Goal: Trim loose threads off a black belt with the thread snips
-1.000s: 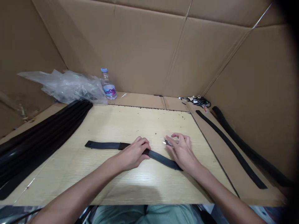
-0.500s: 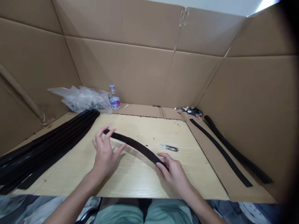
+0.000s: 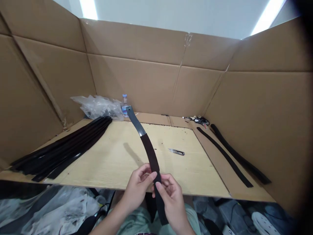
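A long curved dark strip [image 3: 150, 150] stands out from my hands, its far end raised above the table and its near end hanging past the front edge. Its far part is a bare, shiny grey flat strip [image 3: 136, 121] with a small hole near the tip; the rest is dark brown to black and looks like a fabric sleeve. My left hand [image 3: 140, 182] pinches it from the left with the thumb on top. From the right, my right hand [image 3: 172, 197] grips the same stretch, thumb on top, fingers beneath.
Thread snips [image 3: 176, 151] lie on the table [image 3: 102, 160] right of the strip. A pile of dark strips [image 3: 70, 147] is at left, two more strips [image 3: 227, 156] at right. A plastic bag [image 3: 100, 106] and water bottle [image 3: 124, 104] stand behind. Cardboard walls [image 3: 137, 81] surround the table.
Both hands have come together toward me at the front edge. The strip has swung from lying crosswise to pointing away, and its grey end now shows. My view has tilted upward.
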{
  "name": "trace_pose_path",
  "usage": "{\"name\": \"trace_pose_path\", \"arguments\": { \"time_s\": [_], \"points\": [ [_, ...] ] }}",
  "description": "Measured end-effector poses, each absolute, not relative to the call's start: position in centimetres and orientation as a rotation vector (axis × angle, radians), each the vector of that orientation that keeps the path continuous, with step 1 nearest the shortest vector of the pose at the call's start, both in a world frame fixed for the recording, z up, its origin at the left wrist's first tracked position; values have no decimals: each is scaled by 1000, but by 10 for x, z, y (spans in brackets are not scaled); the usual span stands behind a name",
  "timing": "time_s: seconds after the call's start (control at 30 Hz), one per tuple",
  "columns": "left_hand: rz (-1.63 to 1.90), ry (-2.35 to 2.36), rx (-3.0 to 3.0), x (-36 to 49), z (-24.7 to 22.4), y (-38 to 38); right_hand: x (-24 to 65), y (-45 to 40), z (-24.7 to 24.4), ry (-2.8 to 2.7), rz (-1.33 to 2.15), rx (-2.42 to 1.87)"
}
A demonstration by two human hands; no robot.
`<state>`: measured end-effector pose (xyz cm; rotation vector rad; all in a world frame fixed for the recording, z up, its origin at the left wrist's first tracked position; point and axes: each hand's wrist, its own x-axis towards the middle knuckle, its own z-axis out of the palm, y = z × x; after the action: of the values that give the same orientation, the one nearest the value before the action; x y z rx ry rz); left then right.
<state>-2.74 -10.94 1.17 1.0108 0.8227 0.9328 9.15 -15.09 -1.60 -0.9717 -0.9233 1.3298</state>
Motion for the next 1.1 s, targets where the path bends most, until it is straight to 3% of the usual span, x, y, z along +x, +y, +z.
{"name": "trace_pose_path", "arguments": {
  "time_s": [0.7, 1.1],
  "points": [
    [997, 819, 1006, -40, 48, -151, 76, -201, 28, -824, 1186, -833],
    [1025, 794, 1014, -42, 50, -161, 84, -216, 26, -982, 1153, -965]
  ]
}}
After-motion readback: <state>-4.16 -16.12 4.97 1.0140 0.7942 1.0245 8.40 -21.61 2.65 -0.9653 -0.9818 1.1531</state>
